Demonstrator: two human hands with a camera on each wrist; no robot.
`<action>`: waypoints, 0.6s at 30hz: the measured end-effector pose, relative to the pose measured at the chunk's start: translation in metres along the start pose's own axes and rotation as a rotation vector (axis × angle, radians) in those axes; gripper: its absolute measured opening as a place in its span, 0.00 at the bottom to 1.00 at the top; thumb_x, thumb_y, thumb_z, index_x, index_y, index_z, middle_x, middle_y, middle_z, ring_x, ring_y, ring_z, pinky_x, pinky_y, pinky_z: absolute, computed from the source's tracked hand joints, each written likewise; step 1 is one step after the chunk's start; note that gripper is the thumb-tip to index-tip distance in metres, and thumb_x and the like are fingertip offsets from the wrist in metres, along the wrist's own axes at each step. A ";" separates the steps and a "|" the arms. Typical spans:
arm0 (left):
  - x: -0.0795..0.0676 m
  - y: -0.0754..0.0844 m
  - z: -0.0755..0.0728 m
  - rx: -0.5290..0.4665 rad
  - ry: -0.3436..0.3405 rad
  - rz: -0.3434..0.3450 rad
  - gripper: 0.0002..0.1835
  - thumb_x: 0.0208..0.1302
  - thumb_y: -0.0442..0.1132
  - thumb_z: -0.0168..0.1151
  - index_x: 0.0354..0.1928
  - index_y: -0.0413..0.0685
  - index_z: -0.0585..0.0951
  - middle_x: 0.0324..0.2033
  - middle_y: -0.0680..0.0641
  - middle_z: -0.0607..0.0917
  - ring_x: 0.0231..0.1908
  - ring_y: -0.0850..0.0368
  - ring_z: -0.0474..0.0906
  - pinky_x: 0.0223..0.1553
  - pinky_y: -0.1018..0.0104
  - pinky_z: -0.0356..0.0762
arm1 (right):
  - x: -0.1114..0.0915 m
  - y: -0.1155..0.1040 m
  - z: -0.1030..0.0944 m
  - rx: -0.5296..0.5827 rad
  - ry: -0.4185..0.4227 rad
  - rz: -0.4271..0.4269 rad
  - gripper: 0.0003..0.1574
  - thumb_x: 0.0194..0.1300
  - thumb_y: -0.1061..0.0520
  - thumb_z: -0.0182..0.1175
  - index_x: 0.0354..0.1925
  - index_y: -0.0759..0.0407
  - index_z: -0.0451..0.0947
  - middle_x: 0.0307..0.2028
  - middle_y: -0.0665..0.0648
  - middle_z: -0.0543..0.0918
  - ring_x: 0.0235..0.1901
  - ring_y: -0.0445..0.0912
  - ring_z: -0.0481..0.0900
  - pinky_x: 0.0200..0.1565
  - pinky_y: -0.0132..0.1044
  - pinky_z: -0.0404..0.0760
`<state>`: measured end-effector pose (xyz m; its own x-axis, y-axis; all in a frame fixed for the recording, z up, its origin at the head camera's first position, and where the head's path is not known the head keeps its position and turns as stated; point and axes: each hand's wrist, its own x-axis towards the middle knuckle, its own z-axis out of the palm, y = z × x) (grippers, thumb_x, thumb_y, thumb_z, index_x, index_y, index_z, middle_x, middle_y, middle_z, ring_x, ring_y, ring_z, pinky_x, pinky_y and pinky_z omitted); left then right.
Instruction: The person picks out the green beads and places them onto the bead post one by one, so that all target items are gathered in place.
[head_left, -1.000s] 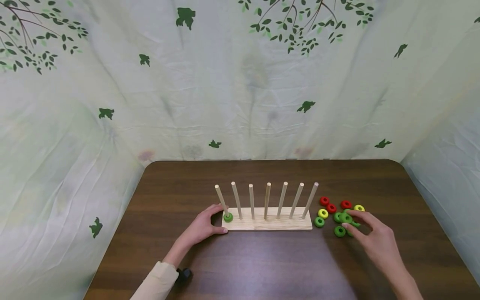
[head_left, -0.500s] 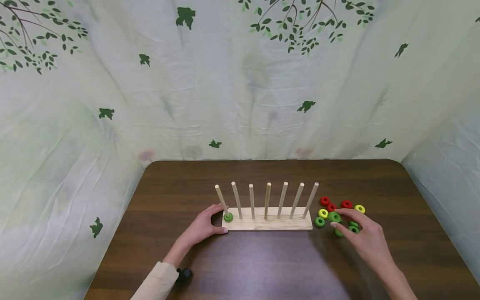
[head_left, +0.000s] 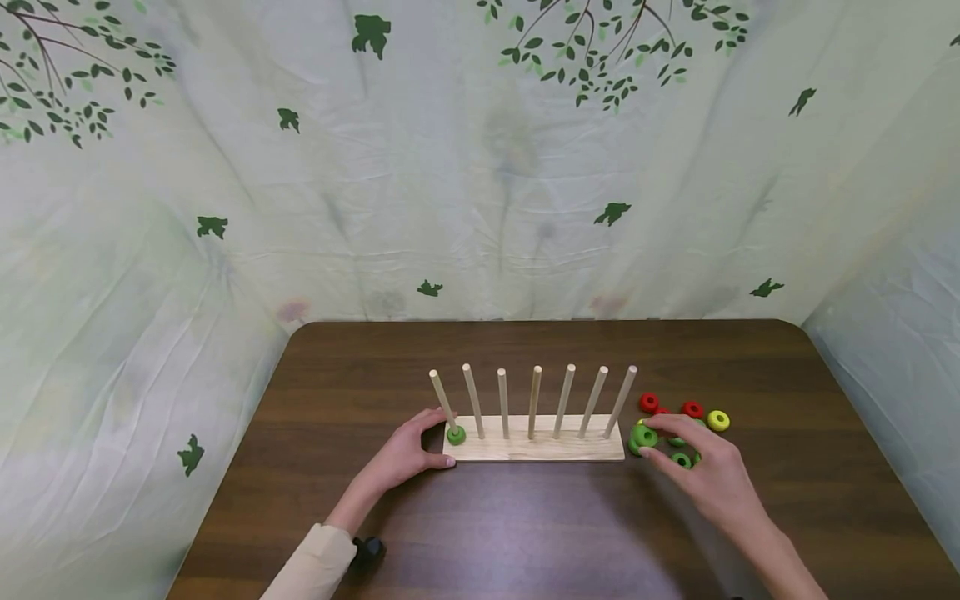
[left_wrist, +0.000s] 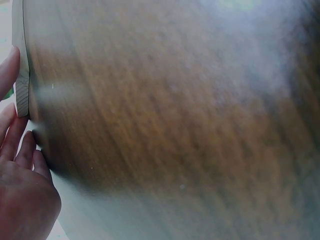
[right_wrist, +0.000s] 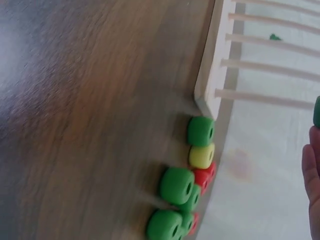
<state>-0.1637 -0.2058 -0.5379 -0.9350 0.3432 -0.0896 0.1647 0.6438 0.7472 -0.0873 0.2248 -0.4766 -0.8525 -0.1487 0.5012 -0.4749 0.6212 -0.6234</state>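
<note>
A pale wooden peg stand (head_left: 536, 448) with several upright pegs sits on the table. My left hand (head_left: 397, 454) holds its left end, thumb at the front edge and fingers behind; the left wrist view shows the thumb and fingers at the end of the base (left_wrist: 21, 95). One green ring (head_left: 456, 435) is on the leftmost peg, down at the base. To the right of the stand, my right hand (head_left: 705, 467) pinches another green ring (head_left: 643, 437) between thumb and fingers, above the loose pile. In the right wrist view only part of that ring (right_wrist: 317, 112) shows.
Loose green, red (head_left: 692, 409) and yellow (head_left: 718, 420) rings lie right of the stand, some hidden behind my right hand. The brown table (head_left: 525, 533) extends toward me. A cloth with printed leaves (head_left: 480, 167) hangs behind it.
My right hand has lifted a green ring from the pile and moved left with it, toward the stand's right end. My left hand and the stand stay put.
</note>
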 end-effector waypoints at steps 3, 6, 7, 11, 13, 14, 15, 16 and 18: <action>0.000 0.001 0.000 -0.003 0.000 -0.003 0.38 0.46 0.42 0.81 0.63 0.47 0.77 0.65 0.40 0.72 0.67 0.43 0.63 0.64 0.44 0.61 | 0.002 -0.005 0.003 -0.005 -0.019 -0.022 0.31 0.42 0.66 0.79 0.47 0.50 0.83 0.43 0.44 0.84 0.42 0.35 0.79 0.46 0.19 0.71; -0.001 0.001 0.000 -0.008 -0.002 -0.002 0.38 0.46 0.41 0.81 0.63 0.47 0.77 0.65 0.40 0.72 0.68 0.43 0.63 0.65 0.44 0.60 | 0.005 -0.011 0.006 0.009 -0.040 -0.029 0.31 0.44 0.65 0.79 0.48 0.50 0.83 0.45 0.44 0.83 0.45 0.36 0.79 0.50 0.19 0.70; -0.001 0.001 -0.001 -0.011 -0.003 -0.003 0.38 0.46 0.41 0.81 0.63 0.47 0.77 0.65 0.40 0.72 0.68 0.43 0.63 0.65 0.45 0.60 | 0.006 -0.012 0.007 0.017 -0.041 -0.039 0.31 0.44 0.65 0.79 0.48 0.50 0.83 0.45 0.44 0.83 0.45 0.38 0.80 0.50 0.20 0.70; -0.001 0.001 -0.001 -0.012 -0.005 -0.007 0.38 0.46 0.41 0.81 0.63 0.47 0.77 0.66 0.41 0.72 0.68 0.44 0.63 0.65 0.45 0.60 | 0.009 -0.019 0.010 0.065 -0.053 -0.074 0.30 0.47 0.65 0.77 0.50 0.51 0.82 0.46 0.45 0.83 0.45 0.40 0.80 0.50 0.21 0.71; -0.002 0.001 -0.001 -0.008 -0.001 -0.006 0.38 0.47 0.42 0.81 0.63 0.47 0.77 0.66 0.40 0.72 0.68 0.43 0.63 0.65 0.45 0.61 | 0.011 -0.022 0.012 0.084 -0.044 -0.113 0.32 0.47 0.68 0.77 0.50 0.51 0.82 0.47 0.46 0.83 0.44 0.41 0.80 0.49 0.21 0.72; -0.002 0.001 -0.001 -0.004 0.000 -0.006 0.38 0.47 0.42 0.81 0.63 0.48 0.77 0.66 0.40 0.72 0.68 0.43 0.63 0.65 0.45 0.61 | 0.012 -0.024 0.013 0.098 -0.051 -0.114 0.32 0.47 0.68 0.77 0.51 0.51 0.82 0.47 0.46 0.82 0.44 0.40 0.79 0.49 0.22 0.72; -0.002 0.001 -0.001 -0.002 0.002 -0.006 0.38 0.47 0.42 0.81 0.63 0.48 0.77 0.66 0.40 0.71 0.68 0.43 0.63 0.64 0.45 0.61 | 0.012 -0.027 0.013 0.110 -0.054 -0.114 0.33 0.46 0.69 0.76 0.51 0.51 0.82 0.47 0.46 0.82 0.44 0.40 0.78 0.49 0.22 0.72; -0.001 0.001 0.000 0.000 0.001 -0.006 0.38 0.47 0.42 0.80 0.63 0.48 0.77 0.66 0.40 0.71 0.68 0.43 0.63 0.64 0.45 0.61 | 0.013 -0.029 0.014 0.121 -0.058 -0.110 0.35 0.45 0.71 0.76 0.52 0.51 0.81 0.47 0.47 0.82 0.44 0.40 0.78 0.49 0.23 0.72; -0.001 0.001 0.000 0.000 0.002 -0.002 0.38 0.47 0.42 0.80 0.63 0.48 0.77 0.66 0.40 0.72 0.68 0.43 0.63 0.65 0.45 0.61 | 0.015 -0.033 0.015 0.132 -0.074 -0.092 0.33 0.46 0.70 0.76 0.52 0.52 0.81 0.47 0.47 0.82 0.43 0.40 0.78 0.49 0.23 0.72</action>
<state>-0.1625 -0.2060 -0.5371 -0.9359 0.3407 -0.0897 0.1631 0.6446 0.7469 -0.0875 0.1905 -0.4579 -0.8154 -0.2597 0.5174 -0.5723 0.4964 -0.6527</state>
